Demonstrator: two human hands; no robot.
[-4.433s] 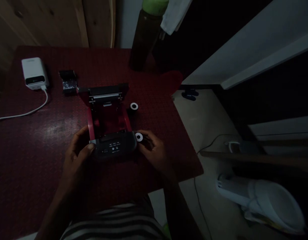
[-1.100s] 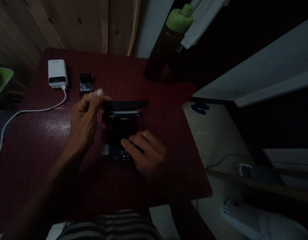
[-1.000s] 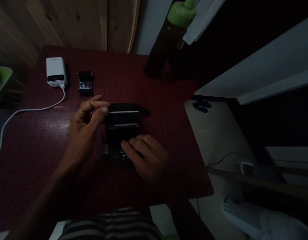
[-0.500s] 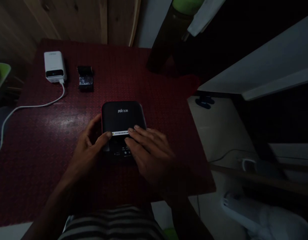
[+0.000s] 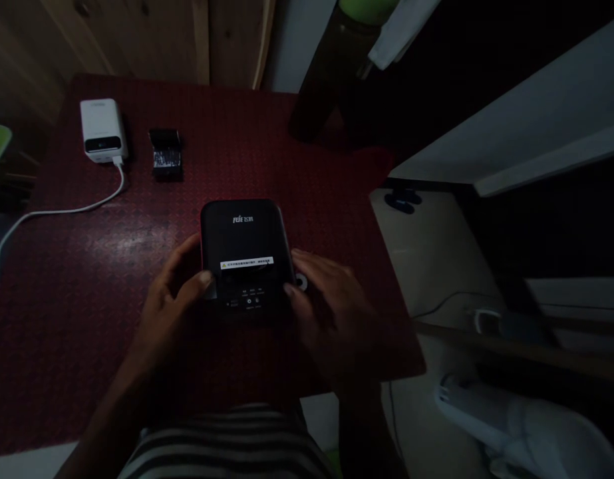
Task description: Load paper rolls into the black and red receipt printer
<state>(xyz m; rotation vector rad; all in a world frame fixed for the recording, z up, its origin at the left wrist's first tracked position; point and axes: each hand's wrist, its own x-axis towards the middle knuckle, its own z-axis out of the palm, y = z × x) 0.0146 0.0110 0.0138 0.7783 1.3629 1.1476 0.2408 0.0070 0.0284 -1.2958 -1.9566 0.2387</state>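
A black boxy device (image 5: 244, 236) lies on the dark red table, with white lettering on its lid, a white warning strip, a dark slot and small icons on its front panel. My left hand (image 5: 179, 289) clasps its left side, thumb on the front left corner and fingers along the edge. On the opposite side, my right hand (image 5: 326, 299) holds the right edge between thumb and fingers. A small white ring-shaped part (image 5: 301, 282) shows between that thumb and the fingers. Whether this part is fixed to the device, I cannot tell.
On the table (image 5: 227, 146), a white power bank (image 5: 101, 126) has a white cable (image 5: 72, 211) plugged in. A small open black case (image 5: 165, 153) lies beside it. Behind stands a dark bottle with a green lid (image 5: 369, 10). Blue slippers (image 5: 402, 201) are on the floor.
My right hand has slid right, off the lid and strip, to the device's right edge. The whole warning strip and the ring-shaped part now show. My left hand keeps its hold.
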